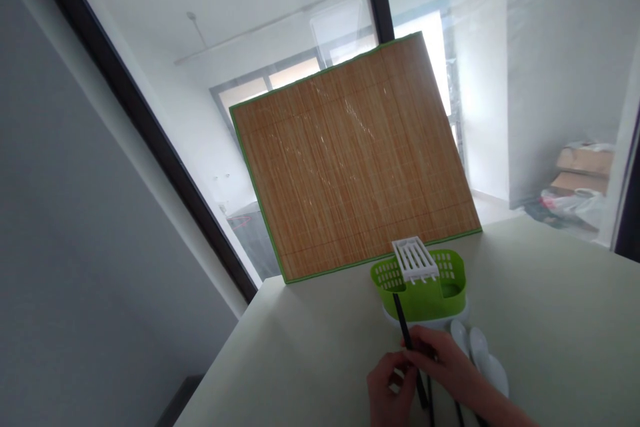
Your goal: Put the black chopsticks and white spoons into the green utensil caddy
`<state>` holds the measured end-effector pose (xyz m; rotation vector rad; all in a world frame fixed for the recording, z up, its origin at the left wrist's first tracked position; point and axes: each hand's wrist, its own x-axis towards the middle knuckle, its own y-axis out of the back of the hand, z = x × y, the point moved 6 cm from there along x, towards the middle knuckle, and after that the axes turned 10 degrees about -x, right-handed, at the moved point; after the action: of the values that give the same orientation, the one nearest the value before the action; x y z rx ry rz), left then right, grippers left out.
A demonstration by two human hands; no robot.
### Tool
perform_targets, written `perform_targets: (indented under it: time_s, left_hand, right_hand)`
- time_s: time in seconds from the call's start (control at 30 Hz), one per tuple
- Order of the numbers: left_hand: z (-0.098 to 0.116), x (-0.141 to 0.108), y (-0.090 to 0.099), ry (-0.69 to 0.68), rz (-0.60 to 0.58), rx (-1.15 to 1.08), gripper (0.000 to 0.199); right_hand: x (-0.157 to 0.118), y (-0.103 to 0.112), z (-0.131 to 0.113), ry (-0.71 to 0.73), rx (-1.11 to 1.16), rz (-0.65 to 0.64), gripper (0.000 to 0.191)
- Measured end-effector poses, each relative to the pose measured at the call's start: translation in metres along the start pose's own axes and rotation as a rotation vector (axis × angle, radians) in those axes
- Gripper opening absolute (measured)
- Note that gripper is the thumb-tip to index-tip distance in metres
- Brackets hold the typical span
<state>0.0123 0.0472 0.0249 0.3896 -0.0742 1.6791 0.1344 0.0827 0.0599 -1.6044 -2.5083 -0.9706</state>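
Note:
A dark stick slants down from the front of a green basket between my two hands. My left hand pinches it from the left, fingertips closed. My right hand reaches in from the right, its thumb and fingers closed round the same stick. More thin black sticks lie below my right hand. White spoons lie just right of that hand. Across the basket's top rests a white slatted rack; the basket stands on a white base.
A bamboo mat with green edging leans upright against the glass behind the pale table. Dark window frames cross the view. Cardboard boxes and plastic bags are beyond the glass at the right.

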Motion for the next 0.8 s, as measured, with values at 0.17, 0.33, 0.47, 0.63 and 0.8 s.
perform_targets:
  time_s: [0.17, 0.33, 0.47, 0.63, 0.8]
  left_hand:
    - [0.005, 0.001, -0.003, 0.051, -0.046, -0.070, 0.020]
    - [0.006, 0.004, -0.008, 0.160, -0.010, -0.178, 0.021]
    - [0.012, 0.004, -0.013, 0.196, -0.038, -0.158, 0.021]
    - [0.041, 0.022, 0.006, 0.110, -0.102, -0.073, 0.018]
    - [0.097, 0.090, 0.055, -0.084, 0.080, 0.011, 0.025]
  right_hand:
    - [-0.001, 0.001, 0.008, -0.046, 0.105, -0.008, 0.024]
    - [0.000, 0.005, 0.012, -0.056, 0.129, -0.003, 0.030]
    - [-0.001, 0.006, 0.013, -0.059, 0.084, -0.015, 0.031]
    - [-0.002, 0.017, 0.014, -0.054, 0.168, 0.033, 0.032]
    - [0.001, 0.030, 0.022, -0.082, 0.217, 0.077, 0.036]
